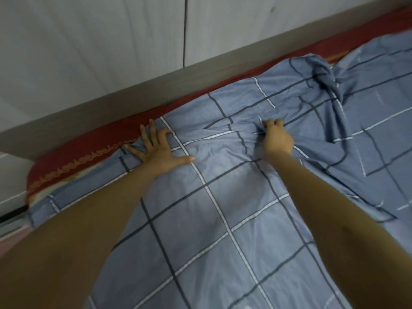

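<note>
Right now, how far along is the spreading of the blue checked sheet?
Done: the near part of the blue checked sheet lies fairly flat. In hand: the left hand presses it down by the red bedding; the right hand grips a fold. Left: the bunched heap at far right needs smoothing.

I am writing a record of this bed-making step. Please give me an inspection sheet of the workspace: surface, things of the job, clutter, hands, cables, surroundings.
Surface: bed with a red cover that has a patterned border and shows along the far edge.
Job's things: blue checked sheet spread over the bed, smooth near the person, with a bunched fold at the far right.
Clutter: nothing seen.
Hands: left hand presses flat on the sheet near its far edge, fingers spread; right hand grips a fold of the sheet, fingers curled.
Cables: nothing seen.
Surroundings: pale panelled front, a wall or cupboard, runs directly beside the bed.
</note>
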Available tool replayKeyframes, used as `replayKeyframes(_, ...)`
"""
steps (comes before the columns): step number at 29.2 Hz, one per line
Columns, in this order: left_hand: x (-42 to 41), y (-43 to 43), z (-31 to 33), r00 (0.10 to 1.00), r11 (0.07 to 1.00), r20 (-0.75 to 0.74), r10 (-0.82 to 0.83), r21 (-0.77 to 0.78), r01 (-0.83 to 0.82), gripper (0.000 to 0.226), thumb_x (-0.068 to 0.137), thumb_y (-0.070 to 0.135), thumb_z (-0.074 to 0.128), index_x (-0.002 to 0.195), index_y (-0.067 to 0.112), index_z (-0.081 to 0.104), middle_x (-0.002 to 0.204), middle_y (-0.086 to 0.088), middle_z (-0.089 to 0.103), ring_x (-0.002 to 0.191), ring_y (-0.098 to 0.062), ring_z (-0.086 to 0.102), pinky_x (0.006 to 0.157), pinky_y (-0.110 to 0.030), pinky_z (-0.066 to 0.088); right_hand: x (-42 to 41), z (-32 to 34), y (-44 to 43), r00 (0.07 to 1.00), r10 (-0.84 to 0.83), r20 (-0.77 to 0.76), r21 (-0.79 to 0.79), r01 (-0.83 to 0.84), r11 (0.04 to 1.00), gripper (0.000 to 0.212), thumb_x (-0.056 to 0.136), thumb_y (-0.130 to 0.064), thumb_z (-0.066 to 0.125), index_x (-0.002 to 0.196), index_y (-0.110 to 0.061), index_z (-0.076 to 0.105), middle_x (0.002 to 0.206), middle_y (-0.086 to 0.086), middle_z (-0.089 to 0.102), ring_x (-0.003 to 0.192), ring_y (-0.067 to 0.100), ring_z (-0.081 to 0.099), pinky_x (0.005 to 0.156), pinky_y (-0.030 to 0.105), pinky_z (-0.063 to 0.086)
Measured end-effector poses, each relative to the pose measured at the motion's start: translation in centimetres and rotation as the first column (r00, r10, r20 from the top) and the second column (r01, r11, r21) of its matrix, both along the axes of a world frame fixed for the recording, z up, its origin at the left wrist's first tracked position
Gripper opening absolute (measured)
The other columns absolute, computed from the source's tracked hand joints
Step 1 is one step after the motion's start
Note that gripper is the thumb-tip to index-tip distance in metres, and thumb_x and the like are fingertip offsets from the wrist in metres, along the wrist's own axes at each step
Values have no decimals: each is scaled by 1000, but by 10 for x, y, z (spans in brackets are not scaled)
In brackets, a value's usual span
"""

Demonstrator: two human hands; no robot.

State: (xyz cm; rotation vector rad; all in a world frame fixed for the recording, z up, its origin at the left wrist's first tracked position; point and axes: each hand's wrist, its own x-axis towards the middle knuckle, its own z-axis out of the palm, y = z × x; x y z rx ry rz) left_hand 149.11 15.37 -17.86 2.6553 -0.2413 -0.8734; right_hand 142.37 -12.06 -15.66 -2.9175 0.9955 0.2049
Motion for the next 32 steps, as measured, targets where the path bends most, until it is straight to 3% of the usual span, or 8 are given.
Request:
replayKeyframes(4, -3, 3, -3, 999, 998, 37, 20, -63, -18, 98, 63, 79, 58, 139, 29, 21, 153, 0, -30, 139, -25, -29, 99, -69, -18, -1, 26, -11, 988, -54, -144, -111, 38, 993, 30, 96, -2, 41, 121, -1, 57, 126, 18, 55, 117, 35, 53, 89, 39, 45)
replayKeyframes(8, -7, 4, -6, 966, 954, 173, 190, -263, -140, 34, 83, 55, 57, 97, 26, 46, 158, -1, -7, 144, -23, -14, 103, -66, -17, -9, 26, -20, 934, -350, 79, 307, 311, 899, 30, 97, -12, 43, 121, 4, 53, 125, 23, 56, 117, 38, 52, 96, 40, 41)
replayKeyframes(12, -15, 22, -13, 853, 975, 475, 217, -155, -162, 18, 91, 31, 55, 97, 17, 64, 152, -8, 25, 140, -30, 13, 108, -61, 0, -3, 32, -12, 785, -517, 340, 703, 154, 694, 31, 103, -21, 30, 129, -15, 46, 120, 12, 53, 112, 26, 49, 93, 35, 39)
replayKeyframes(16, -9, 36, -15, 797, 978, 567, 207, -143, -153, 26, 96, 29, 49, 108, 13, 66, 138, -14, 43, 126, -33, 33, 98, -47, 17, 19, 48, -3, 828, -440, 347, 694, 89, 714, 41, 104, -25, 23, 142, -14, 32, 144, 9, 39, 127, 25, 40, 94, 29, 31)
replayKeyframes(21, 11, 36, -16, 756, 974, 619, 213, -197, -113, 28, 99, 26, 40, 87, 10, 60, 98, -20, 59, 88, -33, 52, 82, -39, 22, 48, 55, 4, 856, -403, 322, 640, 117, 759, 45, 105, -23, 20, 149, -12, 19, 155, 10, 22, 139, 28, 27, 110, 34, 24)
replayKeyframes(25, 30, 47, -17, 729, 968, 641, 241, -217, -130, 28, 100, 25, 40, 87, 6, 56, 99, -21, 58, 81, -38, 54, 83, -40, 27, 78, 50, 5, 881, -378, 284, 597, 146, 789, 45, 105, -26, 20, 149, -17, 20, 154, 12, 23, 136, 31, 30, 108, 39, 26)
replayKeyframes(29, 37, 53, -31, 697, 979, 689, 199, -165, -116, 30, 97, 28, 43, 86, 6, 60, 94, -22, 61, 75, -40, 55, 77, -41, 31, 107, 41, 9, 879, -308, 365, 501, 94, 861, 37, 104, -18, 23, 137, -8, 37, 126, 19, 47, 117, 33, 48, 90, 36, 37)
replayKeyframes(32, 39, 50, -46, 648, 989, 747, 149, -101, -111, 31, 94, 31, 44, 80, 9, 60, 86, -18, 61, 60, -36, 51, 70, -40, 27, 125, 25, 10, 858, -289, 424, 463, 69, 884, 28, 102, -18, 29, 116, -2, 47, 103, 14, 47, 94, 26, 50, 75, 30, 34)
